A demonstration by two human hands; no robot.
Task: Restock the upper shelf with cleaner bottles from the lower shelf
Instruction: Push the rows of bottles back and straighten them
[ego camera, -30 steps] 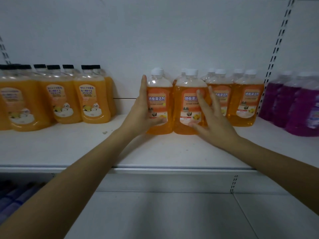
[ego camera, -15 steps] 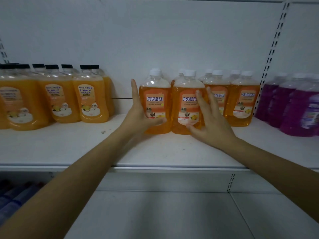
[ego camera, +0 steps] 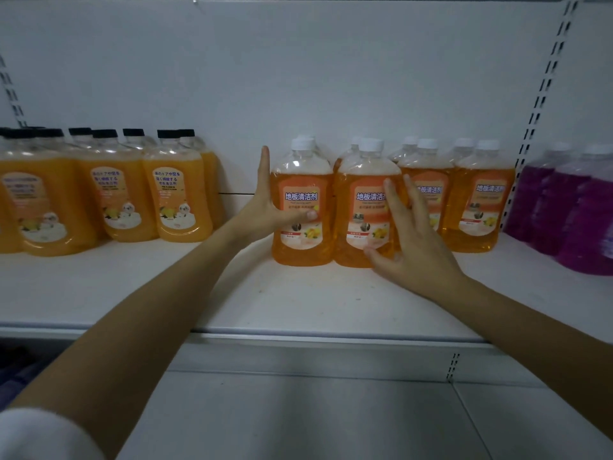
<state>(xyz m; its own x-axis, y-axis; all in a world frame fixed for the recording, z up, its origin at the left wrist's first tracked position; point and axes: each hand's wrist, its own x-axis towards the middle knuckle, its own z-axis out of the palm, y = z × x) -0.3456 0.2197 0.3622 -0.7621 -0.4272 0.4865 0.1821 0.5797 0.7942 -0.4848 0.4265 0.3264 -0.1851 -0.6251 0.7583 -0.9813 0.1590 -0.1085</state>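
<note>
- Landmark for everything below: the first floor-cleaner bottle, white cap, orange liquid. It stands upright on the upper shelf with its label (地板清洁剂) facing out.
- The left hand is flat against that bottle's left side. Fingers point straight up and the thumb lies across the front of the label. It's pressing rather than wrapped round, so a released hand.
- A second floor-cleaner bottle, same kind and also upright, sits right up against the first one's right side; can't tell if they actually touch.
- The right hand rests on that second bottle, fingers spread and straight over the right part of its front, thumb low near the base. It's relaxed, nothing pinched.
- Further right of the first bottle, past the second one, more white-capped orange bottles stand in a row, with extra caps poking up behind.
- Well to the right of it are purple bottles, kinda blurry at the edge.
- Well to the left of it, across a gap of bare shelf, is a bunch of black-capped orange bottles with a different label.
- Below and in front of it, the lower shelf shows as a grey surface.
- Up and to the right of it, a slotted upright runs along the white back panel.
</note>
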